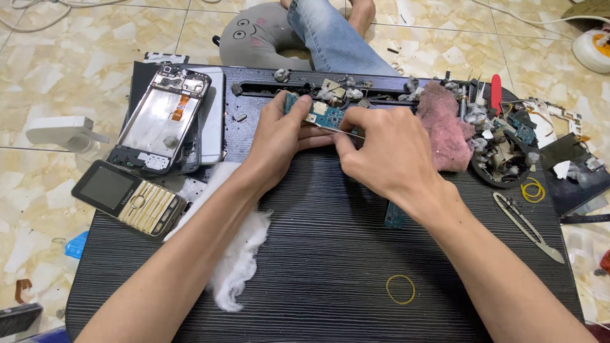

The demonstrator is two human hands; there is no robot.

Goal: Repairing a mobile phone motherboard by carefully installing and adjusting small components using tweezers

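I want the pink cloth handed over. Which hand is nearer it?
Right. The right hand is just beside the pink cloth; the left hand is further away, beyond the right one.

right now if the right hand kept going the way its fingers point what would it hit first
Probably the left hand: the right hand points leftward with tweezers over the blue circuit board held there. Depth is unclear.
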